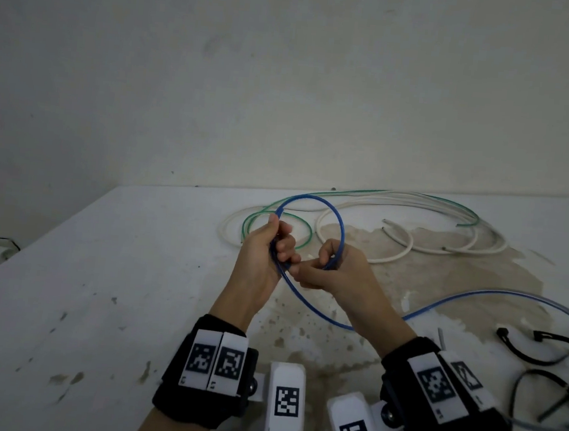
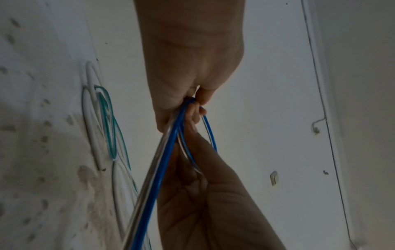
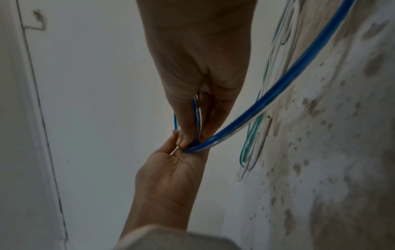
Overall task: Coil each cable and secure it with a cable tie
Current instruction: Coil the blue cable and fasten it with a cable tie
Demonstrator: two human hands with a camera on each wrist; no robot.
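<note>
I see my left hand [image 1: 266, 248] curled around the gathered strands of the blue cable [image 1: 315, 201], holding a loop up above the middle of the bench [image 1: 99, 268]. My right hand [image 1: 333, 271] pinches the same loop's other side. The cable's loose length trails toward the bench's right edge, near black cable ties [image 1: 536, 350].

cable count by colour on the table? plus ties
Blue cable: 1, gripped by left hand and right hand
Green cable: 1
White cables: cannot separate; at least 1
Black cable ties: at least 2, partly cut off at the frame edge
Total: at least 5
</note>
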